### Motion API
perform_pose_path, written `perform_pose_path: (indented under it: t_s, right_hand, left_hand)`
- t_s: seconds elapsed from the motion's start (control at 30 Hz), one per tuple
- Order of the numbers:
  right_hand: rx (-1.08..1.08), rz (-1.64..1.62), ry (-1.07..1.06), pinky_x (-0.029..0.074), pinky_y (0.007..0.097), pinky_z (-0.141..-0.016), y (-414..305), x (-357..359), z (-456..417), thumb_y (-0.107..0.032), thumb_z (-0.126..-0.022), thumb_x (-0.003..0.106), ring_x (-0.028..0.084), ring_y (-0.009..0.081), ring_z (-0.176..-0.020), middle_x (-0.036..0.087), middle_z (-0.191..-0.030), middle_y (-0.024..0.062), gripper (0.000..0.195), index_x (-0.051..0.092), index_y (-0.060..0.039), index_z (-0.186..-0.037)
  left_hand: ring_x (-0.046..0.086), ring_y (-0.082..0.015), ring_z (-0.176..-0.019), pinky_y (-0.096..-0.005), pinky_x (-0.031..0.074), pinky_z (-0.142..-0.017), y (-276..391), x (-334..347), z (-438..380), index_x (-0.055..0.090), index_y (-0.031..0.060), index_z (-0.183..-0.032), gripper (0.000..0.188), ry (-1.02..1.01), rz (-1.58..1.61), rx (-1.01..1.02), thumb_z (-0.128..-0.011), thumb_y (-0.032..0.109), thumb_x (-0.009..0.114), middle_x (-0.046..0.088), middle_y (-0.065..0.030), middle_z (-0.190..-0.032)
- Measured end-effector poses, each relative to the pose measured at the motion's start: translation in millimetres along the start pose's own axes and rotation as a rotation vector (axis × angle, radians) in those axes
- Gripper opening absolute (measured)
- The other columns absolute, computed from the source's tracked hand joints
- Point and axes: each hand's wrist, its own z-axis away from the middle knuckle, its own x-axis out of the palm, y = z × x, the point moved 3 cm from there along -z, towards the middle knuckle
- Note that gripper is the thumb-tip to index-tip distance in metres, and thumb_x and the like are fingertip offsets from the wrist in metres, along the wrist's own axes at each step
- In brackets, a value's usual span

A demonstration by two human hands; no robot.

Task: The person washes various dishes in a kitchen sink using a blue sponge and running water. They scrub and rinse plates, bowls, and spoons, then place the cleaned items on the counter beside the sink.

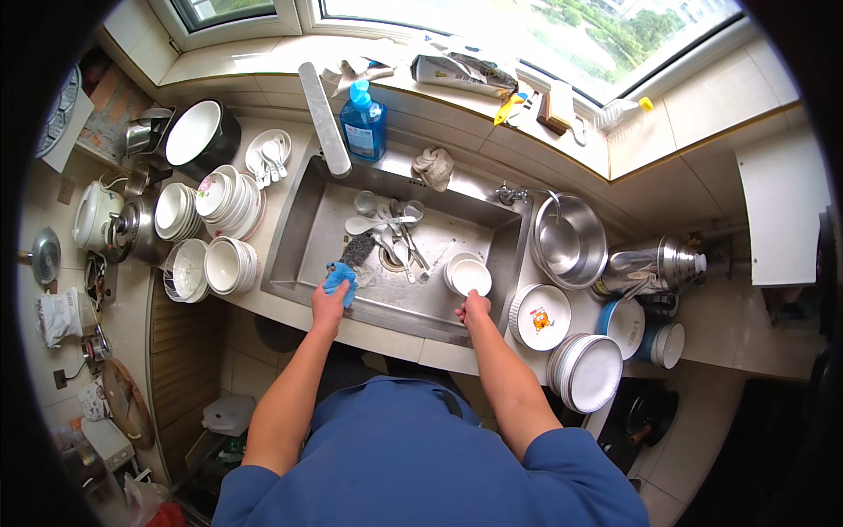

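Note:
My left hand [327,308] grips a blue cleaning cloth [340,275] over the left front of the stainless steel sink [316,263]. At the sink's right side, my right hand [475,307] holds a small white bowl [473,277] by its near rim. Another white bowl [452,263] shows partly behind it; whether they touch I cannot tell. Around the drain lie white spoons [359,225], other utensils and clear cups [413,209]. A dark scouring pad [357,248] rests just beyond the blue cloth.
Stacked bowls [227,263] and plates stand left of the sink, with a black pot [212,141] behind. To the right are a metal basin [570,240], a tiger-print bowl [540,317] and stacked dishes [593,375]. A blue soap bottle [364,128] stands beside the faucet [324,118].

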Motion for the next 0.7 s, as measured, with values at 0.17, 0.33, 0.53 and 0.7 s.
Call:
perform_pose_path:
  t_s: [0.17,0.33,0.53,0.7]
  right_hand:
    - [0.067,-0.048,-0.04,0.033,0.0316,-0.036,5,7,-33,-0.03,-0.096,0.05,0.056,0.0215,-0.044,0.053,-0.06,0.0052,0.029,0.053,-0.0036,-0.084]
    - [0.087,-0.06,-0.128,0.032,0.0293,-0.036,11,17,-54,-0.035,-0.098,0.05,0.056,0.0212,-0.045,0.055,-0.06,0.0054,0.033,0.054,-0.0042,-0.087]
    - [0.038,-0.071,0.024,0.032,0.0308,-0.036,7,27,-18,-0.041,-0.096,0.053,0.053,0.0206,-0.042,0.053,-0.057,0.0062,0.042,0.052,-0.0034,-0.077]
    - [-0.47,0.413,-0.012,0.048,0.0385,-0.051,7,68,15,-0.025,-0.084,0.066,0.06,0.0264,-0.056,0.061,-0.077,0.0117,0.026,0.058,-0.0006,-0.089]
  left_hand:
    - [0.063,-0.0127,-0.069,-0.028,0.052,-0.059,8,5,12,0.064,0.0015,-0.105,0.024,-0.022,0.005,-0.02,-0.087,0.015,0.072,0.068,-0.0059,-0.089]
    - [0.063,-0.0114,-0.079,-0.0277,0.053,-0.072,-12,-17,4,0.067,0.0014,-0.107,0.03,0.02,-0.118,0.085,-0.084,0.019,0.076,0.069,-0.0036,-0.092]
    - [0.064,-0.0111,-0.078,-0.0273,0.052,-0.07,9,-13,5,0.067,0.0033,-0.106,0.026,-0.03,0.058,-0.039,-0.085,0.018,0.075,0.069,-0.003,-0.09]
    - [0.063,-0.0124,-0.074,-0.0291,0.052,-0.058,2,-22,-10,0.065,0.0055,-0.106,0.027,-0.028,0.135,-0.197,-0.085,0.02,0.074,0.067,-0.0028,-0.088]
